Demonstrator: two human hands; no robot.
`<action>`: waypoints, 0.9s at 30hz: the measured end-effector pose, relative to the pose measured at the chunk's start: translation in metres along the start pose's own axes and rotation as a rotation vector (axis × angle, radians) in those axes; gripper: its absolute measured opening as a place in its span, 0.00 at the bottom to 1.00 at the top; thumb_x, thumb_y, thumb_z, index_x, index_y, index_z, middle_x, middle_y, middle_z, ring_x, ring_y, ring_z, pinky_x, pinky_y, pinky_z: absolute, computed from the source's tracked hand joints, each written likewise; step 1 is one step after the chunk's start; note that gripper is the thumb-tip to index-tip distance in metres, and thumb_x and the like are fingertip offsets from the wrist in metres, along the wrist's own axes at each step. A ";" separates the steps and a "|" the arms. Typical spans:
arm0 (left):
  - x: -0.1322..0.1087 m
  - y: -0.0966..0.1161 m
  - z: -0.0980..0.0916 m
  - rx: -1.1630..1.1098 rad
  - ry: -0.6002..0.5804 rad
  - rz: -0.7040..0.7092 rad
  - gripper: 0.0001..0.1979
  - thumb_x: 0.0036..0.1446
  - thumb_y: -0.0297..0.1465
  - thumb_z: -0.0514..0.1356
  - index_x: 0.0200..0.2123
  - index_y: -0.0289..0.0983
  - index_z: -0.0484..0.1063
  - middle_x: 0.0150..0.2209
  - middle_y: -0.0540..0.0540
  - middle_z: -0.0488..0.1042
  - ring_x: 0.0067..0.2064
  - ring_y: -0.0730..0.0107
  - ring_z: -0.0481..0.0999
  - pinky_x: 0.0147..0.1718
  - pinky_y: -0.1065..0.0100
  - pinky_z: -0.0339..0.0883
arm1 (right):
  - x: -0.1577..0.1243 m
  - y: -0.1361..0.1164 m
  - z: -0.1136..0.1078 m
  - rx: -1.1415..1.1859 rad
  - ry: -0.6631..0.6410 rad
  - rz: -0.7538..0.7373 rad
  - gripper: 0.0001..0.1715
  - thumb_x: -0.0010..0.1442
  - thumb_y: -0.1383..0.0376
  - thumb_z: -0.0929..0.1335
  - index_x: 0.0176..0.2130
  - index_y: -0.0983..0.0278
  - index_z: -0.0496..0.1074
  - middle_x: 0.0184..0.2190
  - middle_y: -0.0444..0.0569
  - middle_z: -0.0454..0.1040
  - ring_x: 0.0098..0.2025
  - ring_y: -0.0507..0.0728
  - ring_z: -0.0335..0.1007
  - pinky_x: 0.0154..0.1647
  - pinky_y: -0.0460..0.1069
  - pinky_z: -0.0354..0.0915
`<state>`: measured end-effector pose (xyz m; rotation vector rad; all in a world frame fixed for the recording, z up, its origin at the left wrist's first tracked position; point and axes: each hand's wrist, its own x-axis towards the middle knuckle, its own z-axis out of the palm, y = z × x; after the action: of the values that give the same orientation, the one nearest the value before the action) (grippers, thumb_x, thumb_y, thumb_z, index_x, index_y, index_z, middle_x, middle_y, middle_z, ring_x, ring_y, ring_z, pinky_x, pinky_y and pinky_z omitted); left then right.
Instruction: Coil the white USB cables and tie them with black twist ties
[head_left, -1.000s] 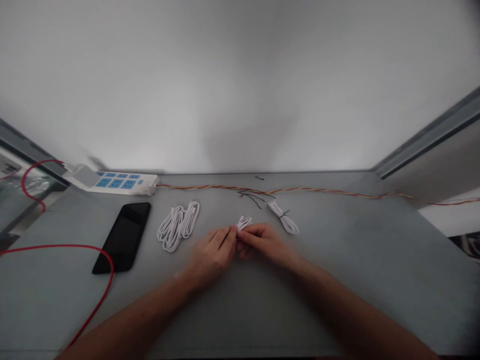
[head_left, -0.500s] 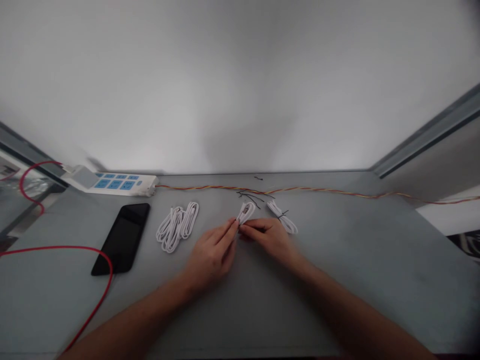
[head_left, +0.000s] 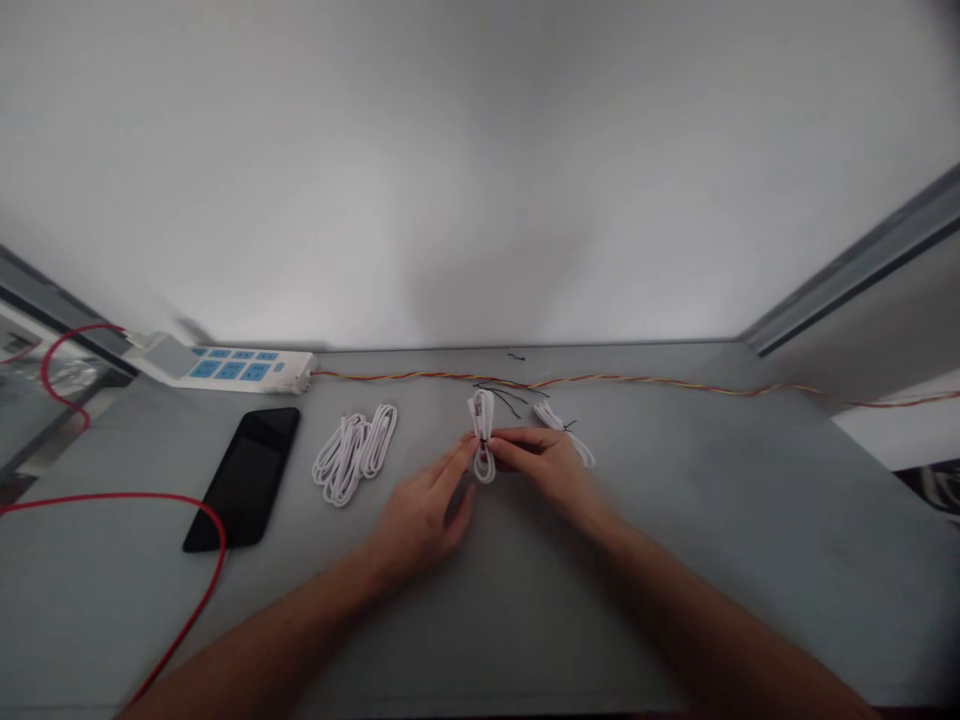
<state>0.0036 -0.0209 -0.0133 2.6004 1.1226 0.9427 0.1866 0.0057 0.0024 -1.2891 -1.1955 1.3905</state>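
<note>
A coiled white cable [head_left: 484, 412] is held between the fingertips of both hands, its loops pointing up and down. A dark twist tie [head_left: 484, 443] wraps around its middle. My right hand [head_left: 547, 462] pinches at the tie from the right, thumb and index finger close together. From the left, the fingertips of my left hand [head_left: 429, 505] press on the cable, while the thumb sits lower and away from it. Beyond my right hand lies another white cable bundle [head_left: 583, 450] bound with a dark tie, partly covered by the fingers.
Two coiled white cables [head_left: 352, 455] lie left of my hands. Loose dark twist ties [head_left: 502, 390] are strewn behind the held cable. A black phone [head_left: 244, 480], a red cord [head_left: 214, 580], a white power strip [head_left: 247, 370] and a twisted red-yellow wire [head_left: 637, 379] share the grey tabletop [head_left: 750, 520].
The held cable has turned more upright, and its lower loop now shows below the tie. My left thumb has moved down and away from it. The right hand keeps its pinch.
</note>
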 end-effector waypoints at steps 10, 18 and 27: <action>0.009 -0.023 -0.025 0.628 0.005 -0.171 0.17 0.55 0.30 0.58 0.48 0.33 0.72 0.52 0.30 0.72 0.52 0.40 0.71 0.43 0.44 0.66 | 0.004 -0.015 -0.031 -0.840 0.166 -0.196 0.11 0.56 0.62 0.67 0.36 0.61 0.78 0.32 0.50 0.79 0.33 0.59 0.74 0.32 0.51 0.63; 0.007 -0.017 -0.021 0.584 -0.208 -0.250 0.17 0.59 0.30 0.54 0.50 0.34 0.71 0.56 0.32 0.69 0.56 0.44 0.68 0.46 0.46 0.66 | 0.003 -0.020 -0.039 -1.354 0.125 -0.092 0.10 0.60 0.64 0.63 0.34 0.65 0.72 0.35 0.55 0.76 0.35 0.62 0.72 0.29 0.50 0.57; 0.002 -0.003 -0.014 0.147 -0.066 0.021 0.18 0.61 0.25 0.52 0.54 0.33 0.65 0.57 0.36 0.66 0.57 0.60 0.67 0.54 0.60 0.64 | -0.003 -0.004 -0.018 -1.081 0.123 -0.481 0.13 0.62 0.64 0.63 0.44 0.66 0.71 0.37 0.53 0.75 0.37 0.58 0.72 0.38 0.51 0.65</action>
<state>-0.0057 -0.0183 -0.0023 2.7419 1.1926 0.7997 0.2045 0.0047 0.0072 -1.5618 -2.1069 0.2438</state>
